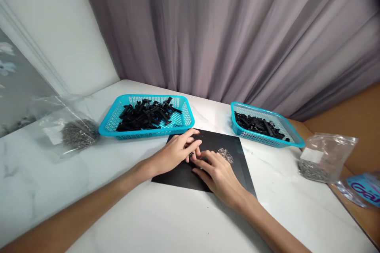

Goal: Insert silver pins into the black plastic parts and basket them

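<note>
My left hand (178, 148) and my right hand (219, 172) meet over a black mat (184, 178). The left one is closed, its fingers curled in toward the right fingertips. Thumb and forefinger of my right hand come together at the same spot. Whatever lies between the fingers is small, dark and mostly hidden, so I cannot name it. Just beyond the right knuckles, a small pile of shiny metal pins or springs (226, 155) rests on the mat.
Behind the mat at left stands a blue basket (145, 132) of black plastic parts (145, 114). Another blue basket (267, 140) with black pieces (258, 123) is at right. Clear bags of metal bits flank them, left (78, 133) and right (314, 170). A grey curtain (202, 27) hangs behind.
</note>
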Available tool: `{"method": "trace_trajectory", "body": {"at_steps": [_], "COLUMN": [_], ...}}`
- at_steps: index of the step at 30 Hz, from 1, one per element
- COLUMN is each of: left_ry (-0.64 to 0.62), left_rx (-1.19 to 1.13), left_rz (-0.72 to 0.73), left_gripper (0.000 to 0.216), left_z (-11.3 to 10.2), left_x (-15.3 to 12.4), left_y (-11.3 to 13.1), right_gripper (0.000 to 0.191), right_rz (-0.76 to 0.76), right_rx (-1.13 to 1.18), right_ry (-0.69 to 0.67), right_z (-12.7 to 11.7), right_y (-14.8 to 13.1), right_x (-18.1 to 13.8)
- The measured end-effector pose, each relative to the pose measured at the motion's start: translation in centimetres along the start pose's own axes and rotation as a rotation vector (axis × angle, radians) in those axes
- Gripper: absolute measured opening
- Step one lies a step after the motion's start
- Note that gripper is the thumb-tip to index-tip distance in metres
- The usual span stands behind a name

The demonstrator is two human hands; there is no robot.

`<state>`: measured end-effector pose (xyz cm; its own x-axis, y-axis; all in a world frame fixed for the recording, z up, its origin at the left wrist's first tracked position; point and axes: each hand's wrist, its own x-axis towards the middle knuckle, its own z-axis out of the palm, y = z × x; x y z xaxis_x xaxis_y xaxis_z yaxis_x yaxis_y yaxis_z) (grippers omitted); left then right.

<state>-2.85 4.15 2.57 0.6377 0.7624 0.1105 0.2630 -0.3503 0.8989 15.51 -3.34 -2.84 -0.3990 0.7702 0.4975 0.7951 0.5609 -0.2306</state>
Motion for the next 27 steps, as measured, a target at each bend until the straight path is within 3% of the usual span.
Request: {"method": "trace_trajectory", "body": {"at_steps": [5, 9, 14, 17, 22, 27], "left_ry": [0.001, 0.021, 0.049, 0.076, 0.075, -0.008], "left_rx": [-0.054, -0.1, -0.175, -0.221, -0.28, -0.278], "left_rz": [-0.02, -0.018, -0.025, -0.044, -0.063, -0.04], "left_gripper": [0.041, 0.055, 0.046, 0.045, 0.055, 0.076], "left_z": [-0.5, -1.2, -1.7, -1.8, -1.7, -1.8], "left_x": [0.2, 0.6, 1.2, 1.4, 1.3, 1.0], "left_y": [-0.7, -1.1, -2.3, -2.6, -2.2, -2.2], "right_gripper": [0.03, 0.019, 0.018, 0.017, 0.034, 0.016], "right_rz": [-0.061, -0.02, 0.089, 0.065, -0.086, 0.01], "right_rx": [-0.06, -0.064, -0.023, 0.01, -0.075, -0.054], "right_ry": [-0.063, 0.077, 0.171, 0.097, -0.09, 0.031], "right_z": [-0.3, 0.8, 0.9, -0.1, -0.4, 1.2], "right_y": [-0.7, -0.7, -0.1, -0.3, -1.1, -0.9], "right_x": [-0.3, -0.3, -0.2, -0.2, -0.3, -0.1]}}
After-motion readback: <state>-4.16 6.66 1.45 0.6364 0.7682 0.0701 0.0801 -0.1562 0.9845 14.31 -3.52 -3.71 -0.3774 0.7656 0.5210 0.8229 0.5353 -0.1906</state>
